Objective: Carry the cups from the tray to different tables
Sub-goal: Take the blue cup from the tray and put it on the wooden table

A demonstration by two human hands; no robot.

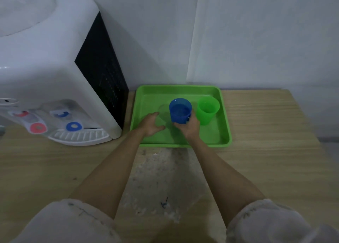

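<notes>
A green tray (pixel 152 94) lies on the wooden table against the wall. In it stand a blue cup (pixel 180 110) holding water and, just to its right, a green cup (pixel 207 112). My right hand (pixel 189 128) grips the blue cup from its near side, fingers wrapped around the lower wall. Left of that cup, my left hand (pixel 151 124) hovers over the tray floor with fingers curled and apart, and it seems to hold nothing. Near the left hand a faint clear round shape shows, too dim to identify.
A white water dispenser (pixel 55 74) with red and blue taps stands on the table (pixel 266 118) at the left, close to the tray. A worn, scuffed patch (pixel 161 180) marks the table in front of the tray. A white wall rises behind.
</notes>
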